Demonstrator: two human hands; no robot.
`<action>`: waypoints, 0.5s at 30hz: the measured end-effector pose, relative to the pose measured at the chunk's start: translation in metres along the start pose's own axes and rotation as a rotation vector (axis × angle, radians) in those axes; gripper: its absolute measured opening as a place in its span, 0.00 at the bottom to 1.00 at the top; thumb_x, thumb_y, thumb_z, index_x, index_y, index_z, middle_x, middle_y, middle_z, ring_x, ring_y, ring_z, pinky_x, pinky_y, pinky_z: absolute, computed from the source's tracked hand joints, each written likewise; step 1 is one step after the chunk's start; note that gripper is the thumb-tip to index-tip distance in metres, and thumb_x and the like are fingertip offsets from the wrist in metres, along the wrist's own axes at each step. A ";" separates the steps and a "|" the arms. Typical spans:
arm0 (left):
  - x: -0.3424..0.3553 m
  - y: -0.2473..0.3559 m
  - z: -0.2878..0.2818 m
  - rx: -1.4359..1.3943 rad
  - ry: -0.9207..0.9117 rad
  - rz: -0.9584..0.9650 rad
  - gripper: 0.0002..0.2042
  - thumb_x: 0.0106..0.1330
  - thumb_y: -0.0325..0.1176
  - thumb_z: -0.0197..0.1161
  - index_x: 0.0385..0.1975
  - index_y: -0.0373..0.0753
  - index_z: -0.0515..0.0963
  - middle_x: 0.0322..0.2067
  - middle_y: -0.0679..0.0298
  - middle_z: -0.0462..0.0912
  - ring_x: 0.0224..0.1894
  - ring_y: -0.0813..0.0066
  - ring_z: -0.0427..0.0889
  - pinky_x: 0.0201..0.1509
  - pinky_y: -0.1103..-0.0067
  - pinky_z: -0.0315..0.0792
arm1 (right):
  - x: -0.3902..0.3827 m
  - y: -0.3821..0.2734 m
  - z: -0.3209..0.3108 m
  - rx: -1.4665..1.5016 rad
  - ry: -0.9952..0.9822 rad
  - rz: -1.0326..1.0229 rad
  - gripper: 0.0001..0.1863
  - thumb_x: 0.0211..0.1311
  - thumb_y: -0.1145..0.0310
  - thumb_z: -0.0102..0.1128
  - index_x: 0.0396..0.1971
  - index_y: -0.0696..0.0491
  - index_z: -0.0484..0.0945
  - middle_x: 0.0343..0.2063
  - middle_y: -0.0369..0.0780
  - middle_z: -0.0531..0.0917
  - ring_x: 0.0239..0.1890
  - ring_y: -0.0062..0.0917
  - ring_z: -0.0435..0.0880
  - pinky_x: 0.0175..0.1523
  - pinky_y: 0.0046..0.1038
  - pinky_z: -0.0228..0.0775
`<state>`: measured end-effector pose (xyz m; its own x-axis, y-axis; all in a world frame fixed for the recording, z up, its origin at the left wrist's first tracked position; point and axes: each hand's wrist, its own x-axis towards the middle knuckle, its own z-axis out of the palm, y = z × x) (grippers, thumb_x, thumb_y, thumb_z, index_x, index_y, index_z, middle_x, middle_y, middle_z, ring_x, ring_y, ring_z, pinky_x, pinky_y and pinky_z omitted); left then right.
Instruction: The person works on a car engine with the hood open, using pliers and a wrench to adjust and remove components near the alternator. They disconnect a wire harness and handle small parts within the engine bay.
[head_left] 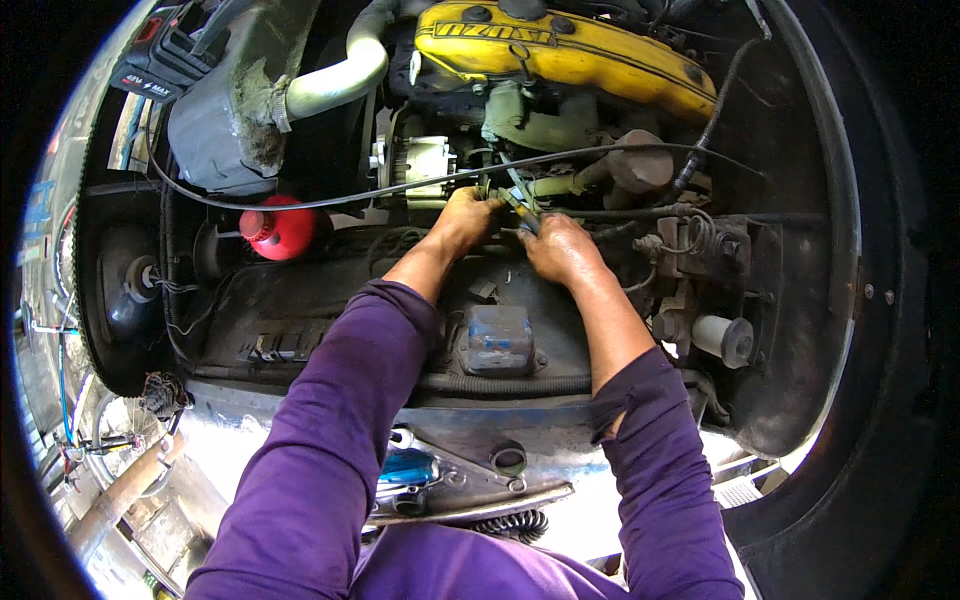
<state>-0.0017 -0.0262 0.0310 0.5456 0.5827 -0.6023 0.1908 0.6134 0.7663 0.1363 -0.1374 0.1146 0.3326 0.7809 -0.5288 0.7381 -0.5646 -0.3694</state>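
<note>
My right hand (558,246) is closed on pliers (523,208) with yellow-and-dark handles, angled up into the engine. Just left of it, my left hand (464,218) has its fingers closed at a small fitting beside the pliers' head; what it grips is hard to make out. Right above both hands runs a thin black cable (410,187), stretched across the bay. Behind it are a silver alternator (420,165), a hose (555,185) and a grey-green housing (520,125) below the yellow valve cover (560,55).
A red bottle-like container (285,236), an air-filter box (210,150) with pale duct and a battery tool (150,60) lie left. A blue-scuffed cover (498,340) sits between my forearms. Wrenches (460,470) and a blue tool (405,465) rest on the front edge. Brackets (700,255) stand right.
</note>
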 end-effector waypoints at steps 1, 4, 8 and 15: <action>-0.002 0.003 -0.001 -0.059 -0.036 -0.070 0.10 0.66 0.36 0.69 0.37 0.35 0.85 0.29 0.65 0.85 0.27 0.77 0.78 0.32 0.77 0.72 | -0.001 0.001 0.001 -0.009 0.022 -0.014 0.25 0.68 0.51 0.61 0.46 0.62 0.83 0.48 0.57 0.83 0.55 0.50 0.81 0.61 0.43 0.72; -0.008 0.009 -0.003 0.122 -0.049 -0.047 0.12 0.66 0.39 0.68 0.38 0.36 0.85 0.29 0.66 0.85 0.27 0.78 0.77 0.32 0.79 0.71 | -0.002 0.007 0.004 -0.052 0.038 -0.070 0.24 0.68 0.53 0.61 0.49 0.61 0.82 0.51 0.53 0.82 0.57 0.48 0.80 0.63 0.41 0.71; -0.010 0.007 0.001 0.184 -0.098 -0.027 0.13 0.69 0.43 0.69 0.37 0.38 0.86 0.29 0.70 0.83 0.29 0.81 0.74 0.35 0.79 0.69 | 0.002 0.013 0.003 -0.016 -0.001 -0.053 0.25 0.67 0.53 0.62 0.50 0.61 0.82 0.49 0.55 0.83 0.55 0.48 0.81 0.61 0.42 0.72; -0.010 0.006 0.001 0.271 -0.055 0.141 0.16 0.69 0.47 0.70 0.37 0.38 0.85 0.29 0.71 0.82 0.30 0.83 0.73 0.35 0.80 0.68 | 0.009 0.011 0.002 0.135 -0.107 -0.002 0.26 0.67 0.52 0.62 0.50 0.63 0.81 0.48 0.58 0.83 0.55 0.49 0.82 0.59 0.41 0.73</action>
<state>-0.0047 -0.0289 0.0422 0.6243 0.6178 -0.4781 0.3166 0.3595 0.8778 0.1460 -0.1374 0.1043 0.2619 0.7530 -0.6036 0.6506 -0.5997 -0.4659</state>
